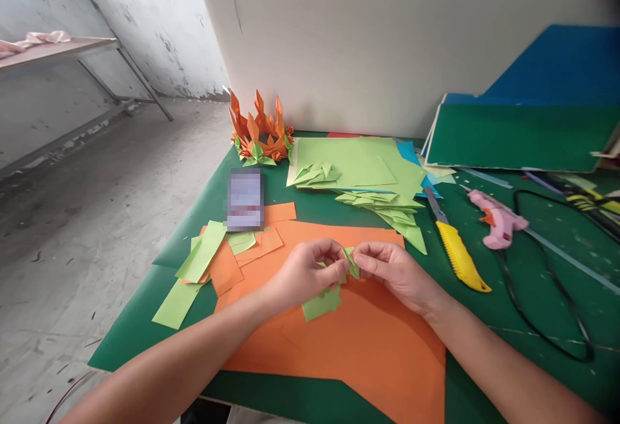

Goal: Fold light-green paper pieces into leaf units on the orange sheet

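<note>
My left hand (305,272) and my right hand (394,272) meet above a large orange paper sheet (368,340). Both pinch a small folded green paper piece (351,262) between their fingertips. Another green paper scrap (320,302) lies on the orange sheet just under my left hand, partly hidden by it. The fingers of both hands are closed on the folded piece.
An orange and green origami crown (259,132) stands at the table's back. Green sheets with folded pieces (368,172) lie behind my hands. A yellow utility knife (458,253), a pink glue gun (498,217) with a black cord, and green strips (201,256) surround them. Boards (518,133) lean at right.
</note>
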`<state>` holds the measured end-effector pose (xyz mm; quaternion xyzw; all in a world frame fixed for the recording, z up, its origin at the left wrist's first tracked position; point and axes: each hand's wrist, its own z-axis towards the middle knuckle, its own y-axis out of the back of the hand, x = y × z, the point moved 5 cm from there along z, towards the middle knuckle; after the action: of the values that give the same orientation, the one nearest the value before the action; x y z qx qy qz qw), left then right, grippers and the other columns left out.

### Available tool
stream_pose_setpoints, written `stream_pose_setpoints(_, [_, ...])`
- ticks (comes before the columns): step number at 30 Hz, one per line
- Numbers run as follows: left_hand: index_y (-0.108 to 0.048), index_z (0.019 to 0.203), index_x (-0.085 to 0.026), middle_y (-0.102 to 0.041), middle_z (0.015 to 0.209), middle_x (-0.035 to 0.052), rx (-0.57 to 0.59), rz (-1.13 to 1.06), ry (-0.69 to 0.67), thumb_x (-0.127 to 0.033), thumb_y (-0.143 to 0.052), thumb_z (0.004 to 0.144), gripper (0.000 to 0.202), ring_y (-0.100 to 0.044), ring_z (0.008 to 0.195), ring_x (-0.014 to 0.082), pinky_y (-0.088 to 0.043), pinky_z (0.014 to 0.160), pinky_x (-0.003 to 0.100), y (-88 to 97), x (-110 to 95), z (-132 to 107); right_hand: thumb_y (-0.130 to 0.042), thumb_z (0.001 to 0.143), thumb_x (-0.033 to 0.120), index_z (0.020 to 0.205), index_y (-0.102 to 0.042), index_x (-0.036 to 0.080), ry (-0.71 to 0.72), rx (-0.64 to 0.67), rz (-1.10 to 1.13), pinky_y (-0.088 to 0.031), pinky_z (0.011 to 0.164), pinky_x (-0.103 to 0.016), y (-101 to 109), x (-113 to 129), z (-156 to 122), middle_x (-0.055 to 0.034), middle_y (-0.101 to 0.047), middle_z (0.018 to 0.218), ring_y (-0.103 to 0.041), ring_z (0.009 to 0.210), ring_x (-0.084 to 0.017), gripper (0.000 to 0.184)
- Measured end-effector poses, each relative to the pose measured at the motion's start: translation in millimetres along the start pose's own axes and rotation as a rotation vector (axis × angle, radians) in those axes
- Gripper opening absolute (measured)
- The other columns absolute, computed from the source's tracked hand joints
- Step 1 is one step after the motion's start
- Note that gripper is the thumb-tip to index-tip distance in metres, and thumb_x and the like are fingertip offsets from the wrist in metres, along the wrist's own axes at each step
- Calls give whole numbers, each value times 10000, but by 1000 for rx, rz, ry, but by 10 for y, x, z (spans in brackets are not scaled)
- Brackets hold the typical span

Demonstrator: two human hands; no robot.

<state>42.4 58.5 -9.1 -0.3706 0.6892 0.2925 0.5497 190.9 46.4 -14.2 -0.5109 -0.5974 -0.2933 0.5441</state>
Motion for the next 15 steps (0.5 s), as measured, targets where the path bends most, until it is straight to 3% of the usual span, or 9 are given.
stream_pose_setpoints(15, [-571,734,-150,-616,656,-10,-5,93,96,-249,-671,737,140,-553,543,82,-422,477,175,21,-43,-28,-786,734,364,765,-704,176,-50,33,-46,-494,722,-246,7,-18,-9,-2,-661,749,-595,729,-124,207])
